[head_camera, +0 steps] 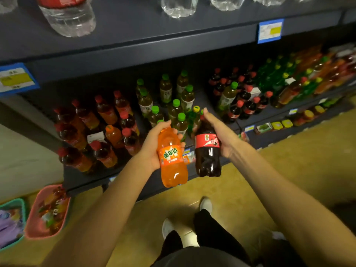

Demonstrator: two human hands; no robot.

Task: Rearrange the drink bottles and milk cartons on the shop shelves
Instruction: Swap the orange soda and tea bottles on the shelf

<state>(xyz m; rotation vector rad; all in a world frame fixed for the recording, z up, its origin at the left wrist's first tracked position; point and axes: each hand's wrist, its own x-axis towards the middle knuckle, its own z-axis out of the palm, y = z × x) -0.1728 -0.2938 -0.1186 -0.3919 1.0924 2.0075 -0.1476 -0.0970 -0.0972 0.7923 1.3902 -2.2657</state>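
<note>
Dark shop shelving runs from 9 o'clock up to 3 o'clock, above a yellowish floor. The middle shelf's front edge passes just behind the two held bottles. On that shelf, red-capped tea bottles crowd the 9 o'clock side, green-capped tea bottles stand at 12 o'clock, and small cola bottles cluster towards 2 o'clock; bare shelf strips show between these groups. Water bottles stand on the top shelf at 11 o'clock.

The left hand grasps an orange soda bottle around its upper body, tilted, forward of the shelf edge. The right hand grasps a cola bottle near the neck, just beside the orange one. A pink basket sits on the floor at 8 o'clock.
</note>
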